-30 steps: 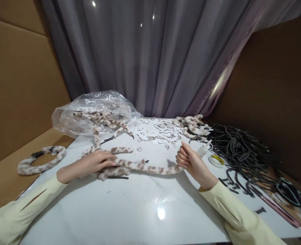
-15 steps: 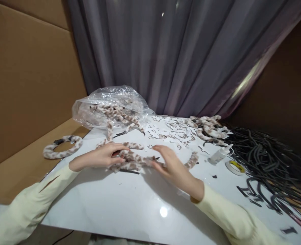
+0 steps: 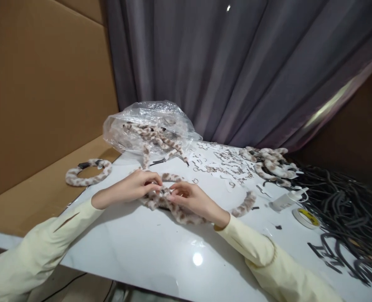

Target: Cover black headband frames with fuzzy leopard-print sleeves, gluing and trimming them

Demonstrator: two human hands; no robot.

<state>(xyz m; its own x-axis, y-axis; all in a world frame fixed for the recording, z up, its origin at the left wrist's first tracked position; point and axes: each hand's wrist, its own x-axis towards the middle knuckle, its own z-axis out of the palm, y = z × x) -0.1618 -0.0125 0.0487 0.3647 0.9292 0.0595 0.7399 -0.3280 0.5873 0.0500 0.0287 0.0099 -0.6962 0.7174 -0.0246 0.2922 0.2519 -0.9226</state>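
Note:
Over the white table, my left hand (image 3: pixel 139 184) and my right hand (image 3: pixel 196 200) face each other with fingertips close together. Both pinch a spotted brown-and-white plush tube (image 3: pixel 186 214), whose length curves beneath my right hand. The exact spot they grip is small and partly covered by fingers. Just behind lies another plush strip (image 3: pixel 171 177), and a separate curved plush piece (image 3: pixel 245 204) rests beyond my right wrist.
A clear plastic bag (image 3: pixel 148 111) of plush strips stands at the back. On the left sits a closed plush ring (image 3: pixel 89 181); plush rings (image 3: pixel 269 161) pile up at right, near a glue bottle (image 3: pixel 283 202), a tape roll (image 3: pixel 299 219) and black tubes (image 3: pixel 337 197). Small metal bits (image 3: pixel 219 167) are scattered behind.
My right hand has moved left toward my left hand, and both now pinch the plush tube. The tube has been bent round toward me. The view has shifted slightly.

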